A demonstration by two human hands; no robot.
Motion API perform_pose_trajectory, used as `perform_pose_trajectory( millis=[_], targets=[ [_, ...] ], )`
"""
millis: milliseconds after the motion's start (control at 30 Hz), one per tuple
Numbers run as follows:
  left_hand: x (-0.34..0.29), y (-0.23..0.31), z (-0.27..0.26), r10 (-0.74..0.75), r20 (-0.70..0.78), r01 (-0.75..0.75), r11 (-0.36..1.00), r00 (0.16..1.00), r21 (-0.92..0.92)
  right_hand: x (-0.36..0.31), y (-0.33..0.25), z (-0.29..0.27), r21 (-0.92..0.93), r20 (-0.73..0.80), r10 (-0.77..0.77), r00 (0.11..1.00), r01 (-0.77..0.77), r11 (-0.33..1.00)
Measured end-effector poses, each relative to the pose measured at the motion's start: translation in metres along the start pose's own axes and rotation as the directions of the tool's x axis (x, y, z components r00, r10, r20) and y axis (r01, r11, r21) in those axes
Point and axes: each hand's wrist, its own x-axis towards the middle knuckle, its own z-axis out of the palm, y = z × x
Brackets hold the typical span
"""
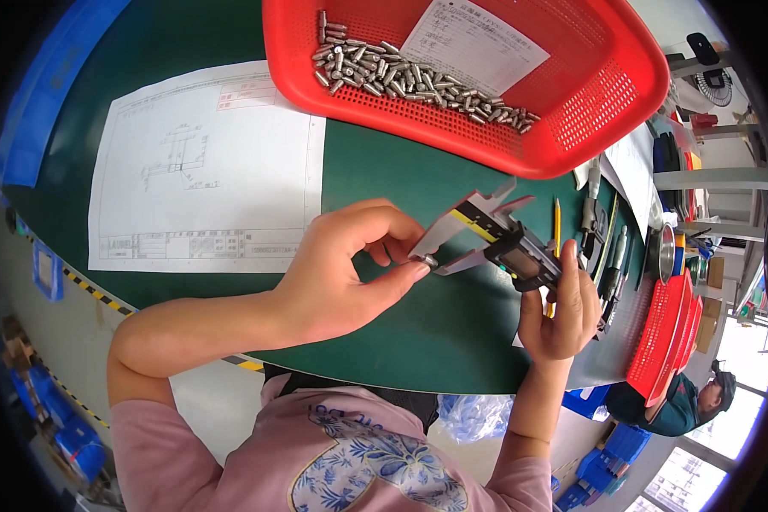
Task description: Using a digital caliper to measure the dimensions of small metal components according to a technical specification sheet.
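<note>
Your left hand (337,269) pinches a small metal pin (429,260) between thumb and forefinger, at the jaw tips of the digital caliper (520,258) your right hand (563,320) grips; beyond lie a drawing (256,188) and a red basket (597,107) of pins (401,79)

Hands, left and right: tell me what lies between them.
In the head view, the caliper spans the gap, from the right hand to the small metal part pinched in the left hand.

Metal pin (430,260) partly hidden, red basket (572,94) cropped
</note>
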Motion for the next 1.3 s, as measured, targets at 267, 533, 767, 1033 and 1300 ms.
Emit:
perform_pose_trajectory(
  millis=[267,533,767,1033,1300],
  targets=[
    [0.0,0.001,-0.001,-0.212,0.049,0.216,0.914,0.976,-0.343,0.002,-0.002,0.001,0.029,0.056,0.037,0.998,-0.038,0.999],
    [0.0,0.005,-0.002,-0.299,0.051,0.288,0.839,0.953,-0.462,0.001,-0.001,0.003,0.012,0.055,0.085,0.995,-0.086,0.996],
    [-0.003,-0.001,-0.002,-0.237,0.079,0.248,0.874,0.968,-0.418,0.0,-0.002,0.004,0.043,0.092,0.134,0.987,-0.138,0.99],
    [0.0,0.002,-0.001,-0.258,0.136,0.291,0.888,0.956,-0.356,-0.007,0.003,0.004,0.032,0.107,0.133,0.985,-0.137,0.99],
    [0.0,-0.001,-0.009,-0.312,0.149,0.345,0.855,0.939,-0.387,-0.001,0.0,0.012,0.049,0.141,0.146,0.979,-0.154,0.987]
  ],
)
